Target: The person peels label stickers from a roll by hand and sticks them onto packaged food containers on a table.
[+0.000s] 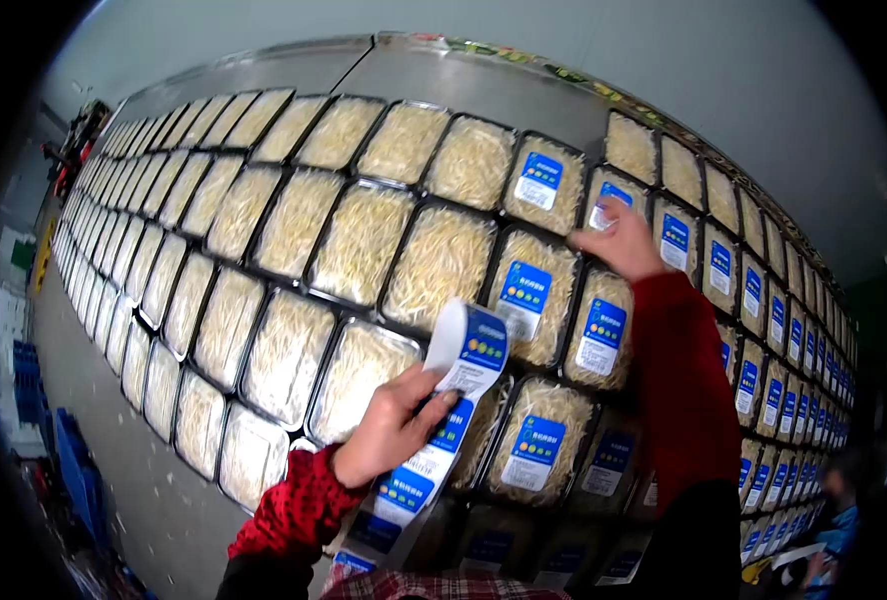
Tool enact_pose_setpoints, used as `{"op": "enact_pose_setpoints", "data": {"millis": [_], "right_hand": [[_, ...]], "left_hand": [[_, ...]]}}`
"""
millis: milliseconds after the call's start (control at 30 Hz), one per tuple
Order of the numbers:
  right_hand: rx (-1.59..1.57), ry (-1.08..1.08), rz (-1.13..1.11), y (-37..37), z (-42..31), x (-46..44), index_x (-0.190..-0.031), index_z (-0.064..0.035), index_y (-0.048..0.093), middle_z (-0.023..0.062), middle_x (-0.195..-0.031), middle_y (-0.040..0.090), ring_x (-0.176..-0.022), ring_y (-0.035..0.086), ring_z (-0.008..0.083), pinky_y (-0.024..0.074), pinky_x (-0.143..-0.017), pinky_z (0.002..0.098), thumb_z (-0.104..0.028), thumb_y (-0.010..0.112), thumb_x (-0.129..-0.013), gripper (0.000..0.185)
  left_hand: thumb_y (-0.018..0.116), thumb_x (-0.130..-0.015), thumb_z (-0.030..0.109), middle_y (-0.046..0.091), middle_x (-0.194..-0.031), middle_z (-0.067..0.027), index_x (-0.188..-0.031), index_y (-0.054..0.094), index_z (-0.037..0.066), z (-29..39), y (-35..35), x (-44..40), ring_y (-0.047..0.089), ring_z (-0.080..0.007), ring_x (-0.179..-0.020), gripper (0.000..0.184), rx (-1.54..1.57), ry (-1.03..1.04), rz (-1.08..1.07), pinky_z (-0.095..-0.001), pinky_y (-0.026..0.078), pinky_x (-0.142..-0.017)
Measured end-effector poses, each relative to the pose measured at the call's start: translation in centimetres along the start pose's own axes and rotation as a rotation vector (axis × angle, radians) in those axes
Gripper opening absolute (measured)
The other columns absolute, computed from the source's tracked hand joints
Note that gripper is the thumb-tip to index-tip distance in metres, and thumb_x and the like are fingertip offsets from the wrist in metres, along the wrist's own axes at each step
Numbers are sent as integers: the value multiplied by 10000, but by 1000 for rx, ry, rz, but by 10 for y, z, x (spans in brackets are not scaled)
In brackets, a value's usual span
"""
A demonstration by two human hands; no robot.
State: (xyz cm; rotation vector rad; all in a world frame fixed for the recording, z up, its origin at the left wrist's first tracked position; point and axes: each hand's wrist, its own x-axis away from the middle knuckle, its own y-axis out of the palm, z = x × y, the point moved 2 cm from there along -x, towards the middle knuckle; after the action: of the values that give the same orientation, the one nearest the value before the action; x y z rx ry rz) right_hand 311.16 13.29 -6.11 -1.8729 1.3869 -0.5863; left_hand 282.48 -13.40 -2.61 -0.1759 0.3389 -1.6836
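Observation:
My left hand [394, 425] grips a strip of blue-and-white labels [404, 490], thumb on top. The strip's upper end curls back above my fingers, and its lower part hangs toward my body. My right hand [624, 240] rests over a black tray of bean sprouts [639, 185], fingertips at the lower edge of the label [616, 195] on it. Its thumb points left, apart from the other fingers, which are partly hidden. Nearby, labels sit on a tray of sprouts [564, 280] and the tray [619, 330] beside it. Trays left of these have bare film tops.
Long rows of filled trays [294, 220] cover the metal table [464, 75] left and right. A wall [564, 40] stands behind it. Blue crates [79, 475] are on the floor at left. Part of another person in blue [839, 530] shows at lower right.

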Motion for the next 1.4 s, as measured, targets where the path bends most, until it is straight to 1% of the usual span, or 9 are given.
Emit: {"op": "enact_pose_setpoints", "data": {"millis": [100, 300, 467, 700, 833, 1100, 1200, 1300, 1400], "right_hand": [[-563, 77, -597, 42, -108, 90, -1159, 28, 628, 98, -1128, 666, -969, 636, 123, 529, -834, 278, -36, 756, -839, 351], [-775, -7, -504, 81, -160, 146, -1049, 3, 669, 54, -862, 697, -747, 620, 84, 508, -659, 262, -93, 757, -866, 225], [-556, -265, -323, 80, -198, 131, -998, -11, 673, 74, -816, 684, -694, 619, 109, 497, -623, 264, -75, 743, -858, 169], [-224, -135, -107, 129, -140, -3, -959, -7, 587, 81, -806, 656, -736, 630, 155, 500, -651, 311, -148, 816, -774, 326], [241, -342, 131, 135, -154, 10, -1184, -28, 606, 180, -979, 684, -884, 667, 390, 528, -760, 395, -275, 850, -718, 581], [-720, 19, -658, 126, -227, 120, -1032, 32, 673, 35, -894, 699, -794, 629, 56, 501, -668, 204, -21, 737, -862, 189], [-690, -161, -573, 127, -237, 135, -991, 21, 694, 37, -870, 699, -747, 615, 78, 505, -675, 214, -69, 757, -860, 171], [-591, -230, -466, 112, -245, 130, -964, 25, 719, 42, -869, 720, -730, 625, 105, 517, -672, 252, -77, 758, -859, 152], [-594, -64, -283, 86, -229, 65, -929, -10, 732, 42, -794, 710, -676, 622, 88, 514, -615, 268, -68, 707, -883, 78]], "left_hand": [[663, -916, 54, 639, -1095, -209, -1187, 638, -4, -9, 1, 6, 640, -350, -957, 277, 74, -106, -54, -363, 511, -826], [736, -843, 58, 594, -1250, -204, -1138, 708, 53, -1, -22, 17, 615, -344, -1092, 296, -242, 177, 85, -385, 509, -903], [723, -922, 125, 693, -759, -24, -1043, 705, -53, 4, -34, 46, 566, -32, -689, 216, 309, -499, 152, -228, 492, -582], [674, -968, 164, 691, -788, -13, -1047, 699, -41, -12, -44, 96, 525, -27, -673, 221, 280, -516, 204, -236, 468, -579], [652, -961, 146, 607, -779, -120, -1033, 669, -16, -20, -60, 102, 556, -204, -661, 177, -6, -318, 202, -324, 459, -619], [698, -889, 112, 571, -1271, -183, -1063, 676, -10, -19, -76, 88, 650, -317, -920, 213, -205, -125, 289, -355, 523, -800], [708, -875, 94, 642, -1122, -180, -1039, 688, -11, -14, -86, 65, 657, -301, -830, 196, -386, 249, 315, -351, 528, -725], [757, -869, 137, 669, -690, -104, -936, 712, -20, -21, -78, 59, 600, -127, -606, 176, 108, -314, 221, -306, 490, -569], [783, -868, 186, 684, -692, -93, -936, 725, -34, -22, -71, 63, 559, -60, -600, 238, 133, -310, 249, -285, 475, -539]]}}
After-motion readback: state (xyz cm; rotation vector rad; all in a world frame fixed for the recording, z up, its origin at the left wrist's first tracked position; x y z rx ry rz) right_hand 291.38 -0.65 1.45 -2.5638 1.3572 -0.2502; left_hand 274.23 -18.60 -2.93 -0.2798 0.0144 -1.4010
